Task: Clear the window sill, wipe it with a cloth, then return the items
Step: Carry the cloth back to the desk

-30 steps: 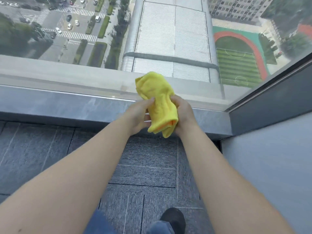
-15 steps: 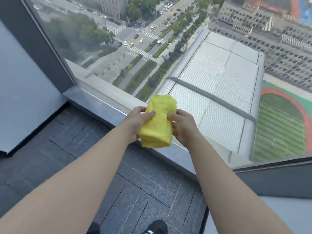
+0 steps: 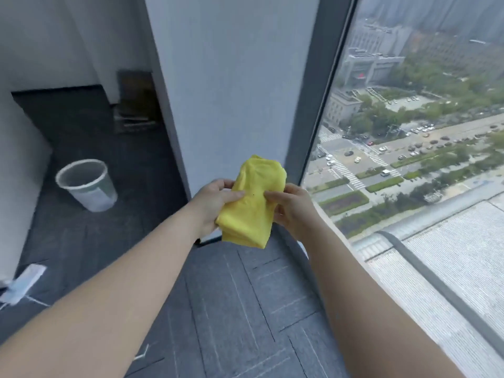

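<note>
Two hands, left hand (image 3: 215, 199) and right hand (image 3: 293, 207), pinch the folded yellow cloth (image 3: 249, 203) between them in the air, near the window. It looks soft, light and limp; its sides seem the best place to hold.

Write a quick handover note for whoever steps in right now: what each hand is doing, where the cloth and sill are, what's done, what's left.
Left hand: grips the folded yellow cloth from the left.
Right hand: pinches the cloth's right edge.
Cloth is held in the air above the floor, beside the wall pillar, not touching the window sill.
The sill's visible strip along the glass carries no items; whether it has been wiped cannot be told.
A waste bin stands on the floor to the left.
Left: wipe the sill if not done, then return the items, which are not in view.
</note>
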